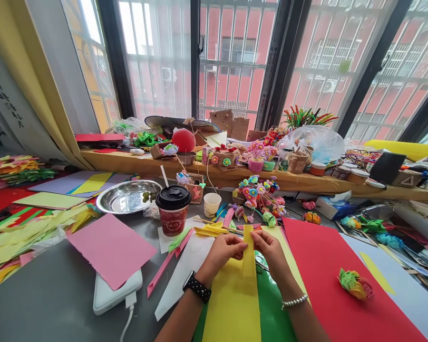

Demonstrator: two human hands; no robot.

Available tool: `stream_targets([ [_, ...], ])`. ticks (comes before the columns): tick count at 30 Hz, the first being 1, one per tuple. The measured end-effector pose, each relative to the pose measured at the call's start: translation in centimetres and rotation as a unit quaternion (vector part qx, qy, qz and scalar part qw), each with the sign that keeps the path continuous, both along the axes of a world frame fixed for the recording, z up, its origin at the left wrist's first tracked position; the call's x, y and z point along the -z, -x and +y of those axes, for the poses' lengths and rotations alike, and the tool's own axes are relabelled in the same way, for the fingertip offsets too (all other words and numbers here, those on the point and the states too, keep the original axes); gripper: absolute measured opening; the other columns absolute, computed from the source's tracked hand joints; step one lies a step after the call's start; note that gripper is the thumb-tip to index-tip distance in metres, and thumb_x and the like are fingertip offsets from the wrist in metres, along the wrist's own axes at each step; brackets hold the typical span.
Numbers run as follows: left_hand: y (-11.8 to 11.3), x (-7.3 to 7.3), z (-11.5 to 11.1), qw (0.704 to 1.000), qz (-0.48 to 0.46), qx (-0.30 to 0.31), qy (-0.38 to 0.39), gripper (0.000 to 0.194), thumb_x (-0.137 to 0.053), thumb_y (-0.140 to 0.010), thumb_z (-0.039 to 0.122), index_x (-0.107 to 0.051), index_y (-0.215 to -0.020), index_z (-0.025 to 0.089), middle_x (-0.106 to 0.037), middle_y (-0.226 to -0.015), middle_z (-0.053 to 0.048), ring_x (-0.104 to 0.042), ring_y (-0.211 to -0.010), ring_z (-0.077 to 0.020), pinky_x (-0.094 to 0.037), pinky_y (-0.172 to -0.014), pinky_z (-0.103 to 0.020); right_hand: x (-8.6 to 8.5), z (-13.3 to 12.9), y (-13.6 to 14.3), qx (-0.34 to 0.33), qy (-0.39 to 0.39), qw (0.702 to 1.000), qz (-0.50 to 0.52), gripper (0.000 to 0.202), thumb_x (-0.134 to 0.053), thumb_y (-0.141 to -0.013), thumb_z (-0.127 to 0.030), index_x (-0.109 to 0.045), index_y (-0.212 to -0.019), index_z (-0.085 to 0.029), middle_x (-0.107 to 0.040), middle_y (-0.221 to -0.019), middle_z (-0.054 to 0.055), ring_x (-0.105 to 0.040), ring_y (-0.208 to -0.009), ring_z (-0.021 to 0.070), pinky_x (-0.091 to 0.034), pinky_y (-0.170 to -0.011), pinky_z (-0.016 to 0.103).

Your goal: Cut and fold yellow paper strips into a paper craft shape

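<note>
A narrow yellow paper strip (248,259) stands upright between my hands. My left hand (226,251), with a black watch on its wrist, pinches the strip's left edge. On the other side, the fingertips of my right hand (271,247) grip it near the top. Below lies a larger yellow paper sheet (231,308) on a green sheet (274,308). Scissors (261,264) rest partly hidden behind my right hand. Folded yellow strips (210,230) lie just beyond my left hand.
At left stand a lidded cup (173,213), a metal plate (110,197) and a white power bank (117,292) under pink paper (112,247). Red paper (328,266) bearing a folded paper flower (355,284) lies at right. Craft flowers (258,192) fill the back.
</note>
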State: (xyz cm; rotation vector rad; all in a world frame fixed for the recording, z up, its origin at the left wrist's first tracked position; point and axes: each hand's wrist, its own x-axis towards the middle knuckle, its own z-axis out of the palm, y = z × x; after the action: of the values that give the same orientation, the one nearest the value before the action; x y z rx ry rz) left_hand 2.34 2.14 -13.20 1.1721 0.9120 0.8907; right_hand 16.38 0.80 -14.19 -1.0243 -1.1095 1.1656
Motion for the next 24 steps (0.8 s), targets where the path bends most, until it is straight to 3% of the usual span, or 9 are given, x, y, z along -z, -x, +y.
stream_targets([
  [4,-0.06,0.02,-0.07,1.000,0.011,0.021,0.004,0.026,-0.071,-0.051,0.036,-0.062,-0.057,0.012,-0.060,-0.054,-0.001,-0.054,-0.049,-0.0105,-0.043,-0.054,-0.023,0.24,0.07,-0.07,0.022,-0.012,1.000,0.010,0.027,-0.063,-0.065,-0.042,-0.064,-0.072,-0.015,-0.061,-0.067,0.002,-0.054,-0.063,0.0159,-0.044,-0.059,0.027],
  [12,-0.17,0.07,0.11,1.000,-0.009,-0.030,0.002,0.028,-0.070,-0.052,0.039,-0.061,-0.059,0.013,-0.062,-0.057,-0.001,-0.056,-0.053,-0.0120,-0.045,-0.056,-0.023,0.03,0.02,0.07,-0.003,-0.006,1.000,-0.011,0.030,-0.064,-0.063,-0.044,-0.063,-0.069,-0.015,-0.061,-0.066,0.003,-0.054,-0.062,0.0167,-0.044,-0.060,0.028],
  [24,0.05,-0.08,-0.24,0.998,0.019,0.048,0.022,0.024,-0.071,-0.051,0.035,-0.066,-0.060,0.014,-0.062,-0.058,-0.002,-0.057,-0.052,-0.0126,-0.045,-0.057,-0.024,0.49,0.02,0.24,0.087,-0.040,0.995,-0.021,0.028,-0.061,-0.066,-0.042,-0.054,-0.058,-0.016,-0.047,-0.054,-0.003,-0.041,-0.050,0.0107,-0.035,-0.048,0.022],
])
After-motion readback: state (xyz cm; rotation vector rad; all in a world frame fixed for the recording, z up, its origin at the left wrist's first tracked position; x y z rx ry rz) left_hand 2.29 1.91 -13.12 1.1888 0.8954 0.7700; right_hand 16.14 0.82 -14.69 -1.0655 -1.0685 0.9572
